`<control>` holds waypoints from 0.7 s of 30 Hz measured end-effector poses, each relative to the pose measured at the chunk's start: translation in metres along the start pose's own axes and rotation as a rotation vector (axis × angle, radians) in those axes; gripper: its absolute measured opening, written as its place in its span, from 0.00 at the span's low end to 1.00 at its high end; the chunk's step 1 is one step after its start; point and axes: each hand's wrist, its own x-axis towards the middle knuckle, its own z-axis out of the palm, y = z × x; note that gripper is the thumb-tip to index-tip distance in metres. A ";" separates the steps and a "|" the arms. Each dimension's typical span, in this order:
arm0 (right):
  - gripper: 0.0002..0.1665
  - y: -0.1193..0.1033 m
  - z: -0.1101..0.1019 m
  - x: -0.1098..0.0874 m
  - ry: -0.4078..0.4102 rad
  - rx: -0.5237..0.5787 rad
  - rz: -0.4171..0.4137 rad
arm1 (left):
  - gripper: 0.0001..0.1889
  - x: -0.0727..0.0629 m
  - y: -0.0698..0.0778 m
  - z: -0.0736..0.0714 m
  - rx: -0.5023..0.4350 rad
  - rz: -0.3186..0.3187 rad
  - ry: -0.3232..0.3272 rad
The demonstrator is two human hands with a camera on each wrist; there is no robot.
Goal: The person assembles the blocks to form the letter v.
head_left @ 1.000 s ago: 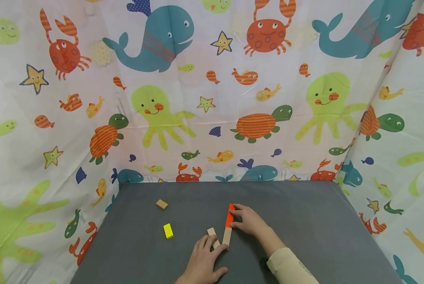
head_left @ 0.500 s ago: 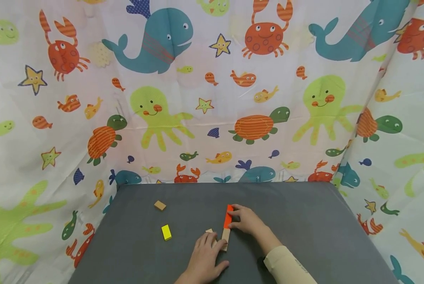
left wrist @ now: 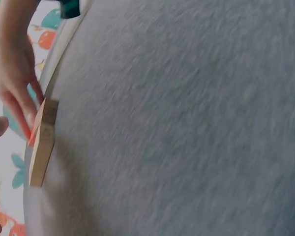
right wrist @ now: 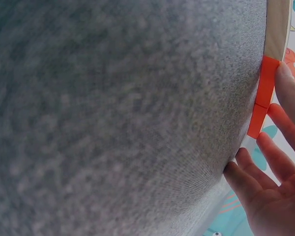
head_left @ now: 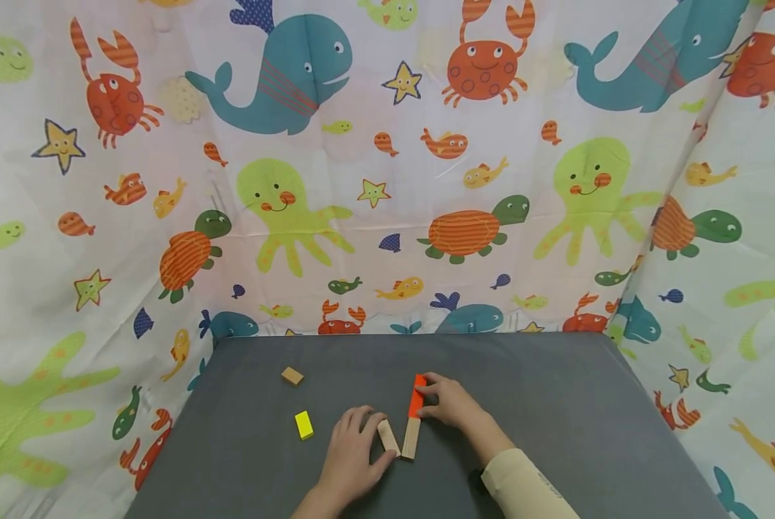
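Two orange blocks (right wrist: 266, 81) lie end to end, in line with a plain wooden block (head_left: 410, 440). Another plain wooden block (head_left: 388, 438) slants beside that one, their near ends close together in a narrow V. My right hand (head_left: 455, 404) rests its thumb and fingertips along the right side of the orange pair; in the right wrist view the thumb (right wrist: 285, 73) touches the near orange block. Over the slanted block, my left hand (head_left: 351, 454) spreads thumb and fingers near its two ends. From the left wrist, those fingertips appear apart from the wood.
To the left on the grey table (head_left: 556, 404) lie a yellow block (head_left: 304, 425) and, farther back, a small brown wooden block (head_left: 293, 375). A curtain (head_left: 374, 238) printed with sea animals hangs behind the table's far edge and along both sides.
My left hand has moved left, uncovering more of the two plain wooden blocks; its thumb has left the right one. My right hand stays at the orange blocks. The head view has shifted slightly.
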 end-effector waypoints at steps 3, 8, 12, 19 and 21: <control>0.35 0.001 0.001 0.001 -0.002 0.008 -0.005 | 0.29 0.000 -0.008 -0.005 -0.025 -0.029 0.023; 0.35 0.002 0.002 0.001 -0.002 0.017 -0.003 | 0.29 -0.001 -0.020 -0.014 -0.053 -0.088 0.034; 0.35 0.002 0.001 0.000 0.002 0.020 -0.001 | 0.30 -0.002 -0.029 -0.020 -0.055 -0.131 0.057; 0.35 0.001 0.002 -0.001 -0.006 0.038 0.011 | 0.30 -0.004 -0.041 -0.025 -0.046 -0.158 0.064; 0.36 0.002 0.002 0.000 -0.006 0.040 0.010 | 0.30 -0.005 -0.043 -0.026 -0.043 -0.166 0.056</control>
